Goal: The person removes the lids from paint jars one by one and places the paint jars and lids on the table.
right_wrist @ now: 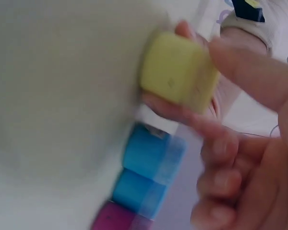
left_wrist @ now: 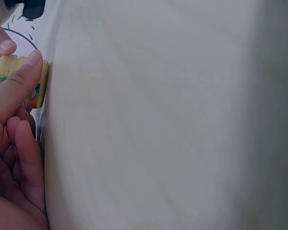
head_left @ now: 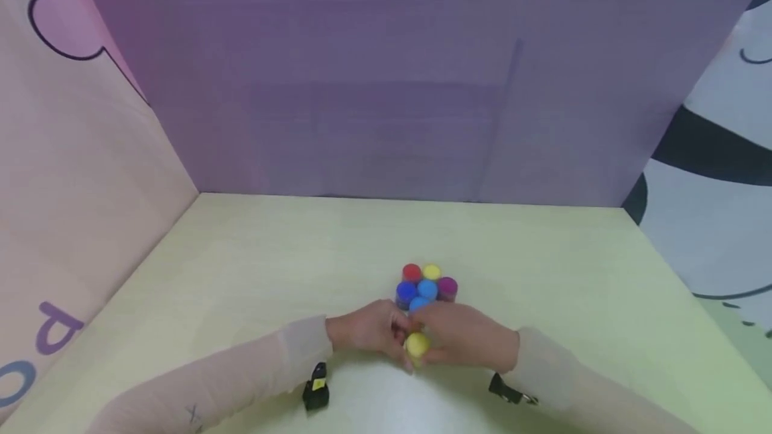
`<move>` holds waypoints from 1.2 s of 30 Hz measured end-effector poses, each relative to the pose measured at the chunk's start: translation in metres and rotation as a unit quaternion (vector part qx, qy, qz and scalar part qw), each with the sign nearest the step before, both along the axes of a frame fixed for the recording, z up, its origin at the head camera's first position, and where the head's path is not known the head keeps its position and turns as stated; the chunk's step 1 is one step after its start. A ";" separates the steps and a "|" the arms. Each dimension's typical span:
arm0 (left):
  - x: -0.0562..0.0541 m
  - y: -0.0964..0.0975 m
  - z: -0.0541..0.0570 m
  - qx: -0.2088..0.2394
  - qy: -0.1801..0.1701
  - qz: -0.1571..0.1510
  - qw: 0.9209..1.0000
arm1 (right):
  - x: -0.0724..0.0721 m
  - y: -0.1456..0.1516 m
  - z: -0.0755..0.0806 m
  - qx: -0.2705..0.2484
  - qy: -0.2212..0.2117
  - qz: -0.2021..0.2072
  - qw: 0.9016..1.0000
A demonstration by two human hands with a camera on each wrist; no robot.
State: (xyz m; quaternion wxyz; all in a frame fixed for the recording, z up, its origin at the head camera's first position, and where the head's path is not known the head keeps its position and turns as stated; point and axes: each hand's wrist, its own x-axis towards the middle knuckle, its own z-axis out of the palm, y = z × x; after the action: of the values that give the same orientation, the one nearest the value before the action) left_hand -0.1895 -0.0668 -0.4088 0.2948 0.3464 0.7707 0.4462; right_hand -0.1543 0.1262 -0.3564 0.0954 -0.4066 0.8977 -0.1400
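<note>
Both hands meet around a small yellow-lidded tub [head_left: 417, 345] near the table's front middle. My left hand [head_left: 374, 330] pinches it from the left; in the left wrist view its thumb lies across the tub's printed label [left_wrist: 32, 93]. From the right, my right hand [head_left: 467, 337] grips the same tub between thumb and forefinger, its other fingers curled below in the right wrist view. Just beyond the hands stands a tight cluster of similar tubs: red [head_left: 412, 273], yellow [head_left: 431, 272], dark blue [head_left: 406, 291], purple [head_left: 447, 287] and light blue [head_left: 427, 288]. The right hand partly hides the nearest light blue tub [head_left: 419, 303].
The pale table [head_left: 271, 253] ends at a purple back panel [head_left: 374, 119]. Printed side panels flank it, one on the left [head_left: 78, 173] and one on the right [head_left: 718, 220]. A dark strap device hangs beneath each sleeve cuff.
</note>
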 end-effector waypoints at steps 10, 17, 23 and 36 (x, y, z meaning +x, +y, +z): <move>0.001 -0.005 0.007 0.000 -0.007 0.019 1.000 | 0.014 -0.001 -0.003 -0.068 -0.022 -0.098 0.993; 0.004 -0.003 0.005 -0.002 -0.022 0.018 1.000 | 0.016 -0.001 -0.012 -0.118 -0.051 -0.092 0.987; 0.007 -0.003 0.005 0.013 -0.033 0.006 0.999 | 0.013 0.006 -0.019 -0.158 -0.044 -0.047 0.985; 0.006 -0.002 0.007 0.012 -0.031 0.002 0.999 | -0.013 0.020 -0.022 -0.185 -0.100 0.047 0.977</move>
State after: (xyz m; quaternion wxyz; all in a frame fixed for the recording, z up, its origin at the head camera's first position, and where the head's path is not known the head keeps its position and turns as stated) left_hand -0.1834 -0.0685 -0.4021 0.3132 0.3343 0.7564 0.4669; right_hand -0.1675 0.1458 -0.3786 0.1140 -0.4428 0.8222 -0.3391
